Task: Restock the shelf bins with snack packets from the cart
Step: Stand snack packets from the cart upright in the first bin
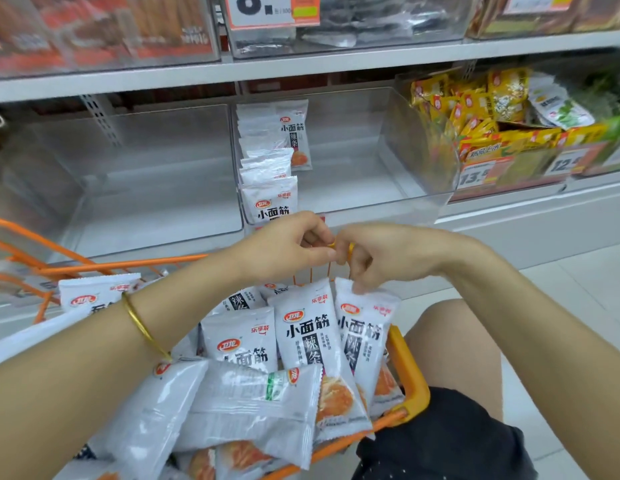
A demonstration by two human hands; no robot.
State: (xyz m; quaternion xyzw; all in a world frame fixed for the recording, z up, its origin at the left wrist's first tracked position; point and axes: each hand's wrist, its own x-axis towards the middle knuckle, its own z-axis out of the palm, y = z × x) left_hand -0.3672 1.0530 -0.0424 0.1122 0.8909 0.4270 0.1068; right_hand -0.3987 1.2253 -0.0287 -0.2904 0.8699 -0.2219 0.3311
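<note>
Snack packets (303, 336) fill the orange cart (410, 374), several standing upright against its right rim. Above the cart's far edge the left hand (284, 249) and right hand (374, 259) meet, fingers curled, each pinching one end of a small yellow piece (332, 244) too tiny to identify. More of the same packets (270, 202) stand in a row along the left wall of the middle clear bin (353, 188) on the shelf (336, 64).
</note>
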